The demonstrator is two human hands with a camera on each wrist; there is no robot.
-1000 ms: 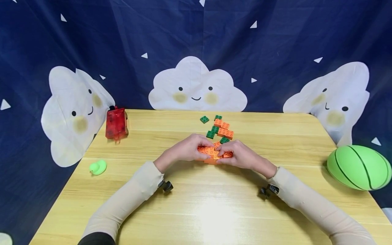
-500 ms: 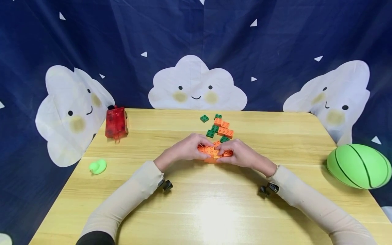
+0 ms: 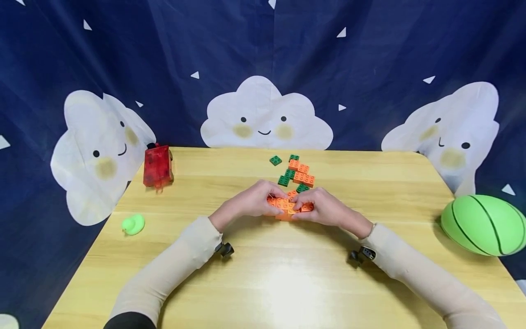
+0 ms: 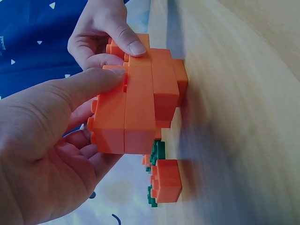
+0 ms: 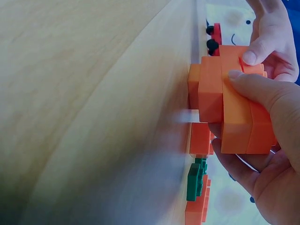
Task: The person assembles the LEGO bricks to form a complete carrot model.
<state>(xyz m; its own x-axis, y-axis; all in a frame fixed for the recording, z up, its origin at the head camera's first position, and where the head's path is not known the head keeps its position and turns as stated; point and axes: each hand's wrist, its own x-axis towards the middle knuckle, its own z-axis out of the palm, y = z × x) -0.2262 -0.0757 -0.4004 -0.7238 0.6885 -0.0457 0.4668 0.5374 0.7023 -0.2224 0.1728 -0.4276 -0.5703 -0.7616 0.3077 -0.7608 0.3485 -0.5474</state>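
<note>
Several orange toy building bricks are joined into one stepped block (image 3: 281, 204), narrower at its base, in front of me at mid-table. My left hand (image 3: 256, 199) grips its left end, thumb on the near face and fingers behind. The right hand (image 3: 326, 209) grips the other end likewise, the two thumbs close together. In the left wrist view the block (image 4: 139, 101) shows stacked layers, studs facing away from the table. From the right wrist view, the right thumb (image 5: 255, 86) presses on the seam between bricks. The fingers behind the block are partly hidden.
Loose orange bricks (image 3: 303, 178) and green bricks (image 3: 283, 180) lie just behind the hands, with a green brick (image 3: 276, 160) apart. A translucent red wheeled toy (image 3: 158, 167) and a green duck (image 3: 133, 224) are at left. A green ball (image 3: 482, 225) sits at the right edge.
</note>
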